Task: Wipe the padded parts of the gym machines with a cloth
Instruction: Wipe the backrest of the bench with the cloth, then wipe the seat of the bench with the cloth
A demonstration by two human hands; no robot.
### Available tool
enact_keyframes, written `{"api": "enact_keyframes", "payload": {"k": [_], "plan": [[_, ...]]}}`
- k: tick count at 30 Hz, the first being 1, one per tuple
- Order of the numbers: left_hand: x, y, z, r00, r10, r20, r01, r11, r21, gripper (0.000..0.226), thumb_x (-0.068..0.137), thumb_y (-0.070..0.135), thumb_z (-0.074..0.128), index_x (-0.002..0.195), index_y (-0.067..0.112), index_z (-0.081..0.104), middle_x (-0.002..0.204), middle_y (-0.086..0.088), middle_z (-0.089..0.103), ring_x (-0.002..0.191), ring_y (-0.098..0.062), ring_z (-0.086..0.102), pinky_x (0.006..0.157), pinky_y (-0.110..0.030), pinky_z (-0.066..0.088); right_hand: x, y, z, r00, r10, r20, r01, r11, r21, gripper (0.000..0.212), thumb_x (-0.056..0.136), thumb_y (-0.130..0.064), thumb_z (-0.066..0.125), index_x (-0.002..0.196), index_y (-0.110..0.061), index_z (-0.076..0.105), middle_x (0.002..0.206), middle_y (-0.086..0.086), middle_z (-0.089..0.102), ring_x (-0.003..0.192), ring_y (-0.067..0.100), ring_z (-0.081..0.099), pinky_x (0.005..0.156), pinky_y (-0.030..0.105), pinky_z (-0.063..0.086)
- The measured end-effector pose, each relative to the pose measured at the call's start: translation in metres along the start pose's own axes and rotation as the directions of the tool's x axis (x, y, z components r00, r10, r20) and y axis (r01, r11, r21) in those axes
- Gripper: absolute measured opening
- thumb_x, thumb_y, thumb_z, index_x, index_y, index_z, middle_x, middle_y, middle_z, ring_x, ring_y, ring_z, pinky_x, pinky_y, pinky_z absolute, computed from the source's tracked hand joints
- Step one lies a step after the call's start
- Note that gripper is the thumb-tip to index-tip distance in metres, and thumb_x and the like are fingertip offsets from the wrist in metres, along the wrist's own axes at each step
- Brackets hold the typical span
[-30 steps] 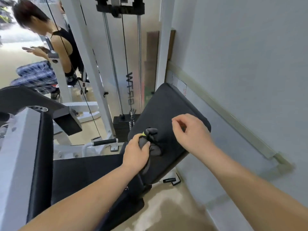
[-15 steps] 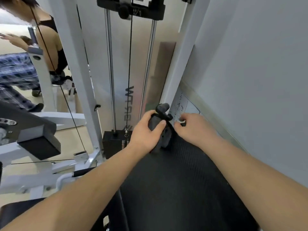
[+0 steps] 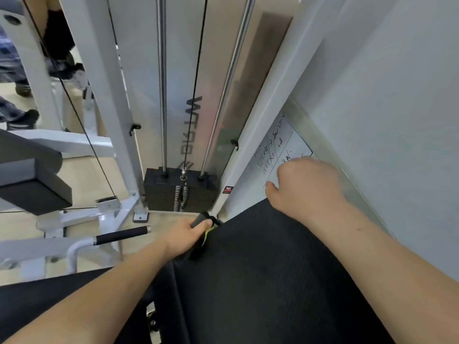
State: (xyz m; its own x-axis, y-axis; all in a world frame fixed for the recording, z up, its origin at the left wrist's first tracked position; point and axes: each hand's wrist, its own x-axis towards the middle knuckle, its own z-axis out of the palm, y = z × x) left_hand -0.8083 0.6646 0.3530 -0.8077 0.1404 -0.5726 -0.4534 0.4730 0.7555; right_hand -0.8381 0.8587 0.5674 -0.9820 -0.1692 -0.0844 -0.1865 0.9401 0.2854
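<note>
At left edge of black textured pad [image 3: 260,269], lime-trimmed grey cloth [image 3: 201,220] gripped by left hand [image 3: 185,236]; top edge clasped by curled right hand [image 3: 306,188].

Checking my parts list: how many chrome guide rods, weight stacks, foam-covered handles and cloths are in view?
chrome guide rods: 2
weight stack: 1
foam-covered handle: 1
cloth: 1
Total: 5

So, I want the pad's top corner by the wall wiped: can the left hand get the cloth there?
Probably not yet: the right hand sits on that corner. Otherwise bare pad lies between it and the left hand with the cloth.
</note>
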Motion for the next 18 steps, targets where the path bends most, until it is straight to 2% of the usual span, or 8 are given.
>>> {"api": "enact_keyframes", "payload": {"k": [2, 4, 7, 9, 12, 15, 16, 18], "plan": [[0.001, -0.014, 0.002, 0.999, -0.013, -0.042, 0.011, 0.998, -0.063, 0.046, 0.095, 0.066, 0.053, 0.091, 0.025, 0.072, 0.086, 0.008, 0.071, 0.09, -0.013, 0.066, 0.082, -0.03, 0.048, 0.002, -0.026, 0.005, 0.994, -0.061, 0.089, 0.063, 0.998, -0.024, 0.045, 0.1, -0.043, 0.048, 0.064, -0.02, 0.035, 0.069, -0.002, 0.043, 0.077, 0.025, 0.049, 0.07, 0.034, 0.033], [-0.001, 0.005, 0.004, 0.995, 0.085, -0.051, -0.093, 0.979, -0.182, 0.043, 0.096, 0.06, 0.057, 0.081, 0.022, 0.069, 0.076, 0.011, 0.069, 0.081, -0.011, 0.066, 0.071, -0.026, 0.047, 0.002, -0.048, 0.018, 0.982, -0.101, 0.159, 0.11, 0.993, -0.052, 0.039, 0.101, -0.042, 0.048, 0.069, -0.021, 0.039, 0.073, -0.002, 0.047, 0.078, 0.023, 0.047, 0.072, 0.036, 0.032], [-0.005, 0.043, 0.013, 0.946, 0.32, -0.057, -0.321, 0.895, -0.309, 0.041, 0.098, 0.05, 0.06, 0.083, 0.011, 0.064, 0.071, 0.008, 0.055, 0.069, -0.007, 0.052, 0.062, -0.023, 0.04, 0.0, -0.058, 0.031, 0.984, -0.119, 0.131, 0.134, 0.984, -0.114, 0.034, 0.097, -0.038, 0.05, 0.07, -0.021, 0.038, 0.071, -0.003, 0.039, 0.085, 0.023, 0.045, 0.075, 0.038, 0.029], [0.0, 0.04, 0.016, 0.932, 0.355, -0.076, -0.36, 0.876, -0.322, 0.042, 0.099, 0.045, 0.061, 0.087, 0.005, 0.06, 0.073, 0.004, 0.052, 0.068, -0.007, 0.049, 0.061, -0.023, 0.039, -0.003, -0.063, 0.034, 0.984, -0.149, 0.099, 0.161, 0.979, -0.124, 0.031, 0.097, -0.039, 0.048, 0.074, -0.02, 0.041, 0.08, -0.001, 0.052, 0.094, 0.025, 0.053, 0.077, 0.039, 0.029], [0.006, 0.0, 0.016, 0.966, 0.233, -0.114, -0.256, 0.928, -0.27, 0.037, 0.099, 0.041, 0.062, 0.079, 0.01, 0.061, 0.069, 0.006, 0.056, 0.064, -0.005, 0.051, 0.061, -0.024, 0.04, -0.011, -0.075, 0.047, 0.968, -0.234, 0.088, 0.243, 0.962, -0.124, 0.026, 0.097, -0.041, 0.052, 0.084, -0.021, 0.063, 0.094, 0.006, 0.067, 0.098, 0.03, 0.061, 0.078, 0.04, 0.032], [0.003, -0.048, 0.023, 0.961, 0.073, -0.267, -0.137, 0.963, -0.231, 0.035, 0.099, 0.051, 0.056, 0.084, 0.02, 0.065, 0.076, 0.003, 0.068, 0.076, -0.011, 0.064, 0.071, -0.032, 0.05, -0.017, -0.095, 0.07, 0.941, -0.334, 0.055, 0.338, 0.936, -0.098, 0.03, 0.083, -0.037, 0.072, 0.064, -0.013, 0.069, 0.067, 0.008, 0.063, 0.069, 0.032, 0.061, 0.064, 0.036, 0.034], [0.0, -0.065, 0.029, 0.936, 0.041, -0.35, -0.127, 0.965, -0.228, 0.036, 0.098, 0.055, 0.053, 0.088, 0.023, 0.065, 0.081, 0.001, 0.07, 0.081, -0.015, 0.066, 0.076, -0.038, 0.053, -0.02, -0.105, 0.077, 0.928, -0.371, 0.044, 0.373, 0.924, -0.077, 0.029, 0.083, -0.037, 0.071, 0.066, -0.013, 0.07, 0.068, 0.008, 0.063, 0.069, 0.031, 0.062, 0.063, 0.037, 0.037], [-0.012, -0.093, 0.044, 0.873, 0.008, -0.488, -0.108, 0.978, -0.177, 0.036, 0.096, 0.06, 0.046, 0.09, 0.027, 0.062, 0.084, 0.003, 0.067, 0.083, -0.019, 0.064, 0.077, -0.043, 0.054, -0.026, -0.125, 0.089, 0.898, -0.433, 0.076, 0.436, 0.899, -0.027, 0.029, 0.093, -0.04, 0.057, 0.091, -0.017, 0.074, 0.092, 0.005, 0.069, 0.093, 0.029, 0.063, 0.079, 0.041, 0.046]]}}
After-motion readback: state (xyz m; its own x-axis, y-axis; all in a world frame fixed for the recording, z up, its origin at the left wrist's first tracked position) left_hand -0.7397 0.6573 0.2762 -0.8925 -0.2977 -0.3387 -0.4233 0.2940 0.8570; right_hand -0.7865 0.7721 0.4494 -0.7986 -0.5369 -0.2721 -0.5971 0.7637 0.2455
